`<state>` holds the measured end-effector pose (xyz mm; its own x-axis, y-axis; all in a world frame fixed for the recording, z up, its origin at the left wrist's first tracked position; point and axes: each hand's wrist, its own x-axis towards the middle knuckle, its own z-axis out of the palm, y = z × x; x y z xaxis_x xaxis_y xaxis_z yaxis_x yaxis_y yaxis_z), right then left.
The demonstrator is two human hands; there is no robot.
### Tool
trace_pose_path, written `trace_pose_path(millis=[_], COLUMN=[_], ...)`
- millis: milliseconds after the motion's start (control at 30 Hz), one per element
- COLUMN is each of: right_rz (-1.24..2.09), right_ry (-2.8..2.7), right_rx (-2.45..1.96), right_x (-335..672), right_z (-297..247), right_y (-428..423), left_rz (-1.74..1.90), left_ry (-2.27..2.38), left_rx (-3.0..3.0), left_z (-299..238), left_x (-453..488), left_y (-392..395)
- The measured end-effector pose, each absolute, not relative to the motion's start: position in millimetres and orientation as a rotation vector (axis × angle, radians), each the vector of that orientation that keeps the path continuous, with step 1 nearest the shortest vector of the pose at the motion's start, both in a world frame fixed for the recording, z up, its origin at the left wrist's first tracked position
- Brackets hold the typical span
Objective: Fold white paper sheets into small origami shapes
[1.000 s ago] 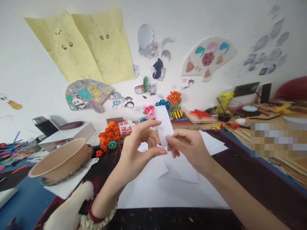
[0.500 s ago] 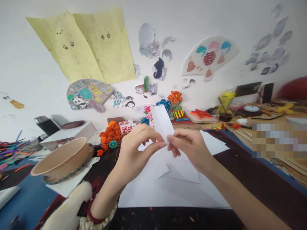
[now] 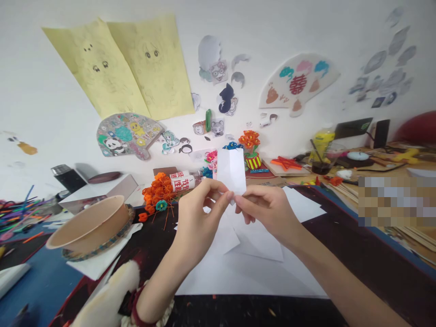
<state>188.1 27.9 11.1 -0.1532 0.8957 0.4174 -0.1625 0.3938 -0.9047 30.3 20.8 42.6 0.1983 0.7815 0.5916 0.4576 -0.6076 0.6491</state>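
Note:
A small folded piece of white paper (image 3: 232, 170) is held up in front of me, with a crease running down its middle. My left hand (image 3: 207, 213) pinches its lower edge between thumb and index finger. Right beside it, my right hand (image 3: 265, 205) grips the same lower edge, thumb toward me and fingers behind. The fingertips of both hands almost meet and hide the paper's bottom corner. Below them, white sheets (image 3: 252, 277) lie on the dark mat, with smaller folded pieces (image 3: 260, 245) on top.
At left are a round wooden container (image 3: 91, 222) and a bunch of orange pipe-cleaner flowers (image 3: 156, 193). A striped flower pot (image 3: 253, 161) stands at the back. To the right are a drink cup (image 3: 320, 165), a yellow bottle (image 3: 323, 140) and thin wooden sticks (image 3: 415, 237).
The folded paper has turned from a slanted angle to face me more squarely and stands more upright. Both hands keep their pinch; the left hand has shifted slightly right.

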Motion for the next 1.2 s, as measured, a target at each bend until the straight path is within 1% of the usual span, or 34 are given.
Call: trace_pose_path(millis=[267,433,633,833,1200], right_rz=[1.124,1.139,1.145,1.129,1.109], right_ry=[-1.430,-1.418,-1.385,-1.362,-1.366], right_rx=[-0.704,-0.768,-0.732,-0.736,-0.763], right_x=[187.0,185.7,186.2,186.1,185.7], right_z=[12.0,13.0,14.2,11.6,12.5], right_y=[25.7,25.5,25.1,26.4,26.4], left_rz=[1.477,1.466,1.475,1.236,1.343], left_ry=[1.144,1.135,0.998,1.239,1.236], left_rx=[2.062,1.992,1.785,1.905,1.901], left_z=[38.3,37.0,37.8,41.5,39.3], left_x=[33.4,35.8,34.3,30.9,35.9], left_y=[21.1,20.0,23.1,25.0,20.2])
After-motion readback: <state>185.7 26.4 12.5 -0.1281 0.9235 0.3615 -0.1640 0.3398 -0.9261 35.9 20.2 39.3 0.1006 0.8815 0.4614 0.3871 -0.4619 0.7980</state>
